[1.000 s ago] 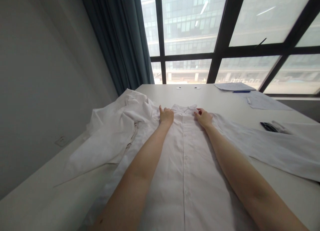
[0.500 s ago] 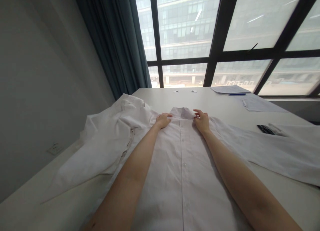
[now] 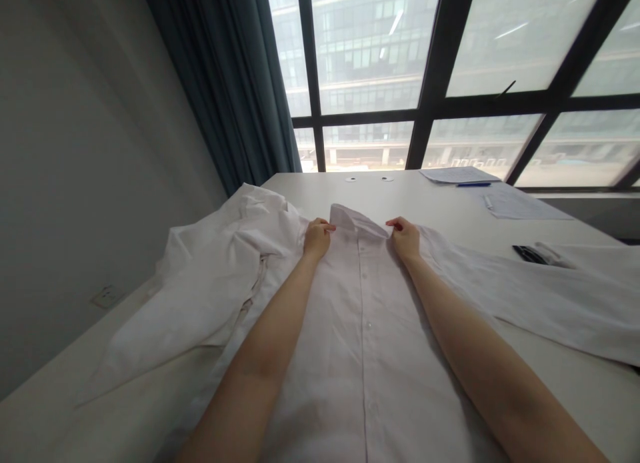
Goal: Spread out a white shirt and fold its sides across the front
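A white button-up shirt [image 3: 340,343] lies spread front side up, its collar [image 3: 357,221] at the far end and its sleeves out to both sides. At the collar's left end, my left hand [image 3: 317,237] is closed, its fingers pinching the cloth. My right hand [image 3: 405,238] pinches the shirt at the collar's right end. Between the two hands the collar stands up, its left part higher than its right. Down the shirt's middle runs the buttoned front. The left sleeve [image 3: 200,296] is bunched and folded, while the right sleeve [image 3: 540,293] stretches out to the right.
The shirt rests on a white table [image 3: 320,186]. Papers [image 3: 460,175] with a blue pen [image 3: 473,184] lie at the back right. A black item [image 3: 529,254] sits beside the right sleeve. Behind are a dark blue curtain [image 3: 235,83] and windows; a wall socket [image 3: 106,297] is at left.
The collar has been lifted and now stands higher, mostly on its left side. My left hand has shifted slightly left and its fingers have closed; my right hand's fingers have drawn together.
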A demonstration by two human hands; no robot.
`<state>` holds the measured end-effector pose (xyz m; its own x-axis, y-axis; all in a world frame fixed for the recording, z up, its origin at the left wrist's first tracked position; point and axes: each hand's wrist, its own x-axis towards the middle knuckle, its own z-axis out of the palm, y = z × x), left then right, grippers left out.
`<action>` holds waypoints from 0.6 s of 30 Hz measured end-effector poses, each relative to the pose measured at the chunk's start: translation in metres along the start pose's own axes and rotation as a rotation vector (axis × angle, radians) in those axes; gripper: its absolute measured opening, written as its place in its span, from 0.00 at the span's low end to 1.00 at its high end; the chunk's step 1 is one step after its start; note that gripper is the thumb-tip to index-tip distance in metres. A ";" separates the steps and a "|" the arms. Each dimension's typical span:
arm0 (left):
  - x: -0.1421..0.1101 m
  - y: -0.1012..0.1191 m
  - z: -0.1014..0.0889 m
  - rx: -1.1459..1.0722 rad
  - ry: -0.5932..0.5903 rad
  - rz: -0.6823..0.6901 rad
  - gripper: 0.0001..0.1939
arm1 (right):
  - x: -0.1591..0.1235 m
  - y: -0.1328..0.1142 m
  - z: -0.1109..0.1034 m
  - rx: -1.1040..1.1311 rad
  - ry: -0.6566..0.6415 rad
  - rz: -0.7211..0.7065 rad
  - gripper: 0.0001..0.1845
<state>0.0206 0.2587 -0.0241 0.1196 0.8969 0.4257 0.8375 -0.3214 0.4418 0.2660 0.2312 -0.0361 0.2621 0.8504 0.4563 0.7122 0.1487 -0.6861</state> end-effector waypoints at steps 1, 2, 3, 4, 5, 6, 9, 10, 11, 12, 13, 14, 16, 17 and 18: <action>-0.001 0.000 0.000 -0.001 -0.004 -0.003 0.21 | 0.000 0.002 0.000 0.001 -0.005 0.016 0.13; -0.001 0.000 0.000 -0.001 -0.008 -0.007 0.20 | 0.000 0.004 0.000 0.001 -0.010 0.033 0.14; -0.001 0.000 0.000 0.000 -0.007 -0.014 0.19 | 0.001 0.005 0.000 -0.001 -0.013 0.051 0.15; -0.002 0.001 -0.001 0.002 -0.001 -0.023 0.18 | 0.001 0.006 0.000 -0.004 -0.014 0.067 0.17; -0.002 0.002 -0.001 0.006 0.011 -0.031 0.18 | 0.001 0.007 0.000 -0.007 -0.012 0.082 0.16; -0.003 0.004 -0.002 0.009 0.024 -0.035 0.19 | 0.001 0.007 -0.001 -0.008 -0.007 0.095 0.15; -0.007 0.010 -0.006 0.011 0.047 0.008 0.27 | 0.001 0.004 -0.002 0.004 0.005 0.103 0.18; -0.008 0.012 -0.007 0.010 0.038 0.045 0.30 | 0.001 0.002 -0.003 0.013 0.004 0.090 0.20; -0.009 0.014 -0.008 0.009 0.022 0.088 0.33 | 0.000 0.000 -0.003 0.024 0.001 0.069 0.20; -0.010 0.016 -0.010 0.008 0.001 0.129 0.34 | -0.001 -0.002 -0.004 0.037 -0.008 0.042 0.19; -0.010 0.017 -0.011 0.009 -0.022 0.164 0.33 | -0.002 -0.004 -0.004 0.050 -0.021 0.011 0.18; -0.010 0.018 -0.012 0.013 -0.043 0.192 0.31 | -0.002 -0.005 -0.004 0.064 -0.036 -0.019 0.18; -0.010 0.019 -0.013 0.027 -0.072 0.222 0.22 | -0.004 -0.007 -0.004 0.088 -0.068 -0.066 0.20; -0.009 0.020 -0.014 0.038 -0.084 0.234 0.18 | -0.004 -0.008 -0.005 0.098 -0.081 -0.082 0.21; -0.009 0.021 -0.014 0.050 -0.093 0.244 0.14 | -0.004 -0.008 -0.006 0.106 -0.092 -0.093 0.22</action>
<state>0.0295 0.2390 -0.0074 0.3681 0.8195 0.4393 0.8030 -0.5183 0.2941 0.2630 0.2241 -0.0291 0.1339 0.8722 0.4705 0.6568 0.2774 -0.7012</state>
